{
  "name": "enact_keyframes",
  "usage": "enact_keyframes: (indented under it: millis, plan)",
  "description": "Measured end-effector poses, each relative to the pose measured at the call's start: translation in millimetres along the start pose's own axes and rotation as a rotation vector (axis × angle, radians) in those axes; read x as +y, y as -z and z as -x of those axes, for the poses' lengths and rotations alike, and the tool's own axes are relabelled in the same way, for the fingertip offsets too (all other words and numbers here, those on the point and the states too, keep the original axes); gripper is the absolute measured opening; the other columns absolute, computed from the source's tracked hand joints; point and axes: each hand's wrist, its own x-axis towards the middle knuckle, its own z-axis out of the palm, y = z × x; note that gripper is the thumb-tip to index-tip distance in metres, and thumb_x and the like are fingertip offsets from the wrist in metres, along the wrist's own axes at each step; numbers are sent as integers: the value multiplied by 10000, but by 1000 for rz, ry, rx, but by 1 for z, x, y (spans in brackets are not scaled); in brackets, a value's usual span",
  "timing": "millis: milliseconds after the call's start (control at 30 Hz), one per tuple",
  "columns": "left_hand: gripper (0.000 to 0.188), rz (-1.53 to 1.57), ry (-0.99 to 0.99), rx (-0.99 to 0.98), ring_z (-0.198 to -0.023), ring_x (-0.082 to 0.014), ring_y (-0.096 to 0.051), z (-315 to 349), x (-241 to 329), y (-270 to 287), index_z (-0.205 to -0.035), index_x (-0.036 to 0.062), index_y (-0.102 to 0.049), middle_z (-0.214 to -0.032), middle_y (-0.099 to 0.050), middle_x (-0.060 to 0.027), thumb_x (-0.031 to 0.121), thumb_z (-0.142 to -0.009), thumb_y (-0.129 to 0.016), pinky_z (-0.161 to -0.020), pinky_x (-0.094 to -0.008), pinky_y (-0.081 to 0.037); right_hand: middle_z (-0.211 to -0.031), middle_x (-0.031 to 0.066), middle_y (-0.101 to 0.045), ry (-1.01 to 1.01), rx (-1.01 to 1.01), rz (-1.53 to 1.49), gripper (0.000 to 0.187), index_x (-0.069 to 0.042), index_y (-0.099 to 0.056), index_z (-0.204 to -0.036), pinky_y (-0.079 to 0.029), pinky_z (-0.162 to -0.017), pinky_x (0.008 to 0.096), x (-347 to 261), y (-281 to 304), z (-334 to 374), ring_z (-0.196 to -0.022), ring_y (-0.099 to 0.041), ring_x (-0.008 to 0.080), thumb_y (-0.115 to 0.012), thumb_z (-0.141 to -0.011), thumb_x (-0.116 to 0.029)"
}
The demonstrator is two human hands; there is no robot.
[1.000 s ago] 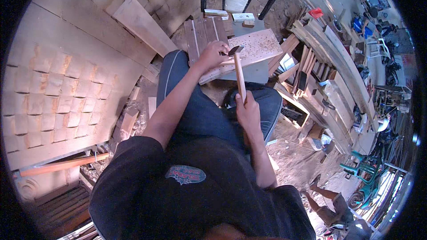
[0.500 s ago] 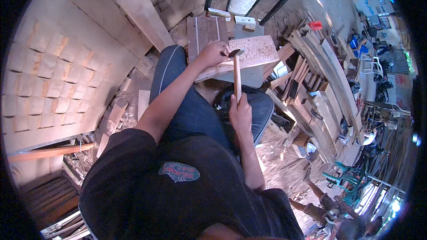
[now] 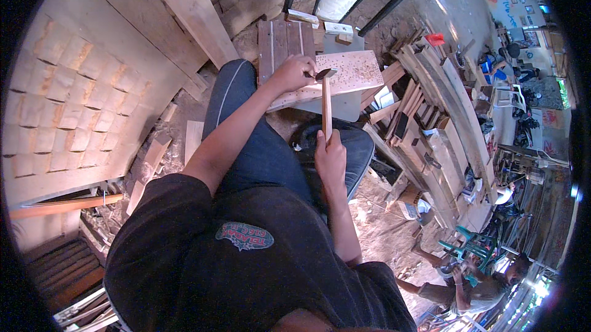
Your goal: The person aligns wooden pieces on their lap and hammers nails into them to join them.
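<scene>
My right hand (image 3: 331,158) is wrapped round the lower part of a hammer's pale wooden handle. The hammer (image 3: 327,104) points away from me, its dark metal head just above a light wooden board (image 3: 354,70) whose top is covered in small dark dots or holes. My left hand (image 3: 294,75) rests at the board's left part, fingers pinched close beside the hammer head. Something small and dark shows at those fingertips, too small to name. Left of the board and partly behind my hand lies a brown slatted wooden piece (image 3: 277,43).
A large panel of pale wooden tiles (image 3: 74,98) leans at the left, near an upright plank (image 3: 200,18). Stacked timber (image 3: 449,104) fills the right side. A person (image 3: 474,289) sits at the lower right near a green chair (image 3: 465,243). Black metal bars (image 3: 394,0) stand at the back.
The whole view has shifted slightly. My hands and the hammer keep nearly the same place over the board. The person at the lower right has changed posture, arms now more visible.
</scene>
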Motion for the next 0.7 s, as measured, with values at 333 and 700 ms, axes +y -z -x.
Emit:
enact_keyframes:
  millis: [333, 700]
  plan:
    - [145, -31, -5, 23, -1045, -245, -638, 0, -1, -3, -803, 123, -773, -1027, -707, -19, 242, -730, -809, -959, -423, -459, -742, 319, -646, 14, 51, -5, 268, -21, -480, -998, -495, -615, 625, 2, -7, 2, -726, -647, 539, -547, -1041, -277]
    - [160, -41, 26, -20, -1078, -252, -630, 1, 7, -1, -826, 141, -780, -1050, -703, -20, 281, -752, -804, -961, -426, -457, -728, 316, -642, 20, 70, -17, 252, -22, -478, -984, -487, -589, 625, 0, -1, 0, -704, -645, 532, -563, -1034, -255]
